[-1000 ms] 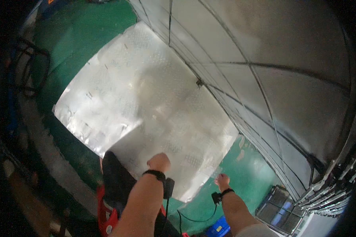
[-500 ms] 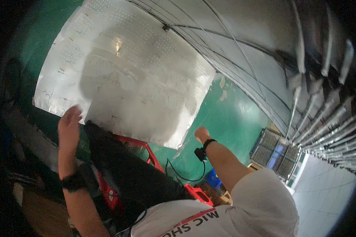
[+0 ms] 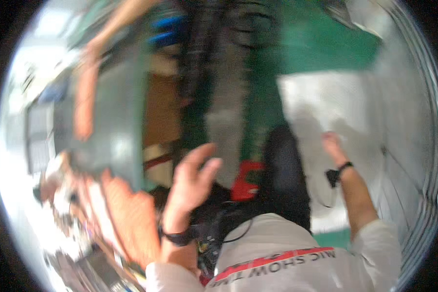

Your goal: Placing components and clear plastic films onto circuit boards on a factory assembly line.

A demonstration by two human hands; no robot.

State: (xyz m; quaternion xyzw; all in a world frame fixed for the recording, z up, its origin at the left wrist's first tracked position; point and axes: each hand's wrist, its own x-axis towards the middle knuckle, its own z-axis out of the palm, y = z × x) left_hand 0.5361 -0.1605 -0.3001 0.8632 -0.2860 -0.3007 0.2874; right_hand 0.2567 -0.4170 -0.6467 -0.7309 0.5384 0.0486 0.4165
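Green floor (image 3: 321, 46); silvery patterned metal plate (image 3: 326, 102) lying flat on it. View heavily blurred.

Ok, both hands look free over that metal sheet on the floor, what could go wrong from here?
The right hand hangs over the metal sheet on the green floor; an edge could cut bare fingers. A black cable dangles from that wrist and might snag. The left hand is raised, open and empty, and the picture is motion-blurred, so footing near the red frame could be misjudged.

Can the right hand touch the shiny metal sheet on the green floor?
Probably yes. The right hand is already stretched out over the metal sheet, with nothing visible between them, though blur hides whether they actually touch.
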